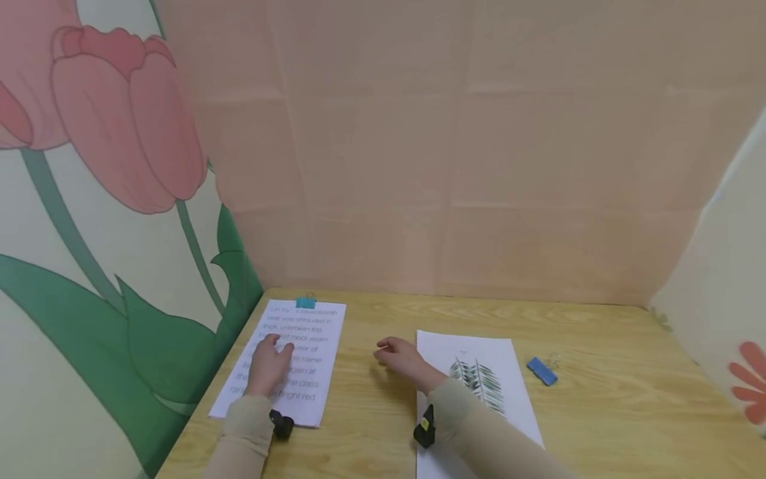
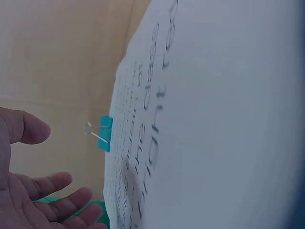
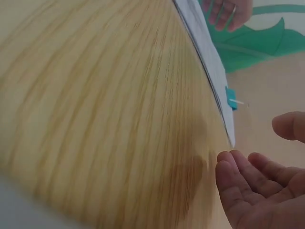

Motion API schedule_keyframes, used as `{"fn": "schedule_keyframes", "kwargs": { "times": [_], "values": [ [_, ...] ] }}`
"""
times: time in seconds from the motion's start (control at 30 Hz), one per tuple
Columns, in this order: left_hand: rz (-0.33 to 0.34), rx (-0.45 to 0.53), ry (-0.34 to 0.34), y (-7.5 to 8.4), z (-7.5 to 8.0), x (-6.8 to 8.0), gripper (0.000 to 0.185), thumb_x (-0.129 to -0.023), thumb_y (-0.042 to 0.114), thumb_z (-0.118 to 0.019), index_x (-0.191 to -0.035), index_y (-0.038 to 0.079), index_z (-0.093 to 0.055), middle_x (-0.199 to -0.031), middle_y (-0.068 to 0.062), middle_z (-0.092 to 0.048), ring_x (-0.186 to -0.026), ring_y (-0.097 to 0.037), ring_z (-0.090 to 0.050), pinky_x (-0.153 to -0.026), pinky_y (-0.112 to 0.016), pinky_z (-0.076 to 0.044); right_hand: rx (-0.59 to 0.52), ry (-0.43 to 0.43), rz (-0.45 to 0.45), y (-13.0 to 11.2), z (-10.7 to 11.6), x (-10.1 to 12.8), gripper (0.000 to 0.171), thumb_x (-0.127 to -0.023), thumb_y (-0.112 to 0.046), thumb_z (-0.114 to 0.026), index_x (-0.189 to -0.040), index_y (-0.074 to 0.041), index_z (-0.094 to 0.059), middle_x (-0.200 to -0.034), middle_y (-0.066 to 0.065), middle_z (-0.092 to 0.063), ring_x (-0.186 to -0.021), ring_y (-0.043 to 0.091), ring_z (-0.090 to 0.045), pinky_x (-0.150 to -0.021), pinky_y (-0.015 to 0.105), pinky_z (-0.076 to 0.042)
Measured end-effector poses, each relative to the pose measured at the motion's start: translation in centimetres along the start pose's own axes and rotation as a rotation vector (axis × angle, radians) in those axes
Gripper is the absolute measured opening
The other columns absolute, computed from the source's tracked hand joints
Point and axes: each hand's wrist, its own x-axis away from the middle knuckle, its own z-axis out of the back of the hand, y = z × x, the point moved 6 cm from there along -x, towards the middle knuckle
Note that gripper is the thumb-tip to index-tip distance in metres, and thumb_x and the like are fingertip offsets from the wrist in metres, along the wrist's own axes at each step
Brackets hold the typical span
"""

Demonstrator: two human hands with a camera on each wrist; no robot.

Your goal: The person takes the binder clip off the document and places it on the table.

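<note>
1. While the left hand (image 1: 267, 367) rests flat on the clipped stack (image 1: 281, 359), fingers relaxed and spread, nothing is gripped by it; in the left wrist view the fingers (image 2: 47, 183) are seen loosely extended above the printed page (image 2: 209, 119).
2. The right hand (image 1: 402, 359) is held low over bare table (image 1: 371, 412) between the two paper sets, fingers loosely curled, nothing held. The same is confirmed by the right wrist view: palm open, fingertips (image 3: 243, 174) just off the wood.
3. The stack is found at the left of the table, near the back corner, with a teal clip (image 1: 306, 303) fixed on its far edge.
4. A second sheet (image 1: 479, 379), with a dark printed pattern, is laid at centre-right, partly under the right forearm. A blue clip (image 1: 542, 371) lies loose on the wood just right of it, not touching it.
5. Step judged: one set is already clipped and steadied; the second sheet is unclipped, and neither it nor its clip is touched yet.
6. Next move, as judged: the right hand would need to be brought back right, past the sheet, to the blue clip, which calls for a firm pinch on its wire handles.
7. Surface: light wood-grain table, matte.
8. Room: plain peach panel (image 1: 455, 146) behind, tulip-print panel (image 1: 108, 166) on the left, pale panel with an orange flower (image 1: 748, 389) on the right.
</note>
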Motion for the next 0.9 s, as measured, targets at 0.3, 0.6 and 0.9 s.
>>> {"fn": "schedule_keyframes", "kwargs": {
  "times": [0.3, 0.6, 0.9],
  "values": [
    [0.001, -0.041, -0.01, -1.3, 0.9, -0.7, 0.062, -0.103, 0.024, -0.051, -0.15, -0.014, -0.034, -0.149, -0.04, -0.036, -0.139, -0.054, -0.037, -0.114, -0.062, -0.032, -0.128, -0.148, 0.044, -0.3, -1.7, -0.4, 0.043, -0.101, -0.015, -0.062, -0.13, 0.016, -0.056, -0.111, 0.018, -0.07, -0.097, 0.027, -0.069, -0.08, 0.036, -0.059],
    [0.047, -0.067, 0.013, -2.9, 2.6, -1.0, 0.063, -0.104, 0.024, -0.048, -0.15, -0.016, -0.031, -0.141, -0.042, -0.041, -0.12, -0.05, -0.05, -0.106, -0.064, -0.039, -0.235, -0.157, -0.049, -1.3, -3.6, -0.3, 0.047, -0.101, -0.012, -0.063, -0.136, 0.016, -0.051, -0.117, 0.022, -0.068, -0.099, 0.03, -0.068, -0.085, 0.04, -0.058],
    [0.066, -0.1, 0.016, -3.1, 3.5, -1.1, 0.063, -0.105, 0.024, -0.048, -0.149, -0.017, -0.032, -0.142, -0.042, -0.041, -0.124, -0.052, -0.048, -0.109, -0.064, -0.036, -0.305, -0.16, -0.115, -1.6, -4.5, -0.7, 0.046, -0.1, -0.011, -0.064, -0.136, 0.016, -0.051, -0.115, 0.02, -0.068, -0.1, 0.029, -0.068, -0.087, 0.04, -0.058]
  ]
}}
